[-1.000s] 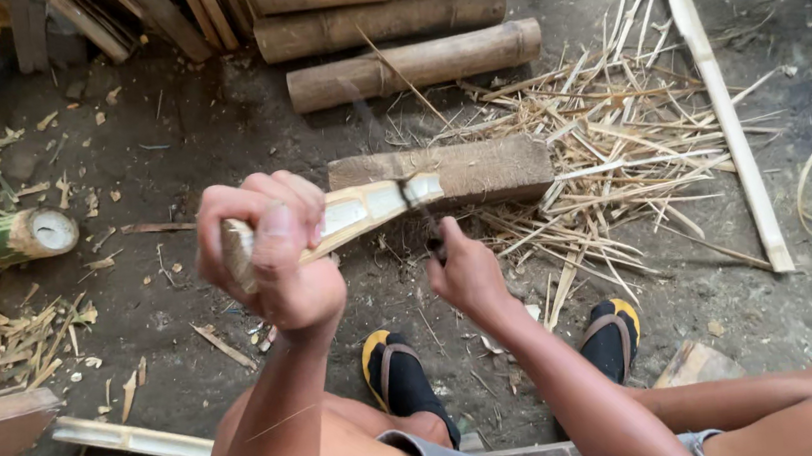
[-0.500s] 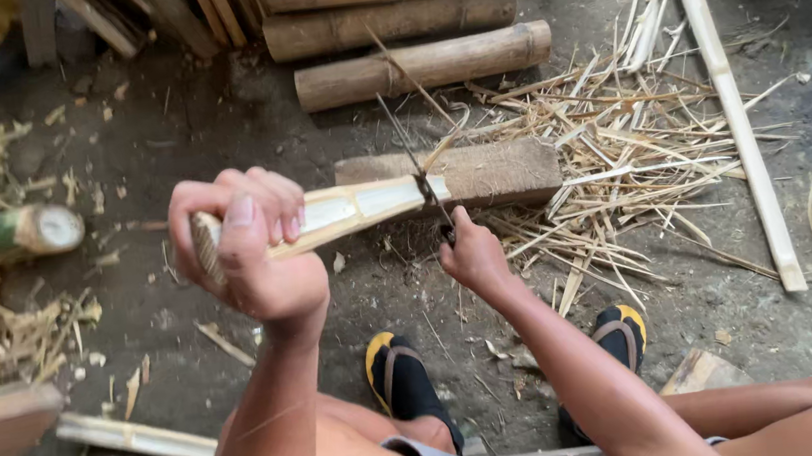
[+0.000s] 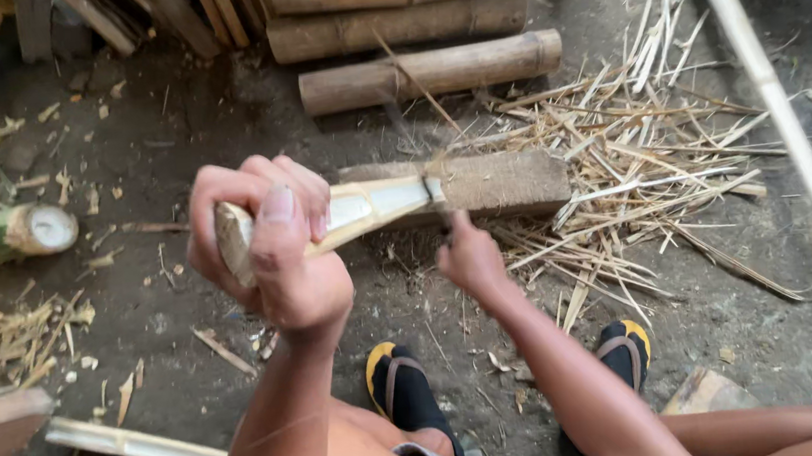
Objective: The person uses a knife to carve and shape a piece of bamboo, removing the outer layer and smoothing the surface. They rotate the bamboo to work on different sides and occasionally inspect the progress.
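Observation:
My left hand point(image 3: 272, 242) is closed around the near end of a pale split bamboo piece point(image 3: 364, 207), whose far end rests on a flat wooden block point(image 3: 507, 182). My right hand point(image 3: 469, 256) grips the handle of a blade point(image 3: 411, 127) that stands blurred above the bamboo's far end. The blade's edge is hard to make out.
Bamboo logs point(image 3: 430, 70) lie stacked at the top. Thin splinters and strips point(image 3: 621, 165) litter the ground right of the block. A green bamboo section point(image 3: 0, 235) lies at the left, a long pale slat point(image 3: 781, 108) at the right. My sandalled feet point(image 3: 403, 389) rest below.
My right hand has moved up and left toward the bamboo's far end, swinging the blade over it. My left hand has kept its hold, drifting slightly.

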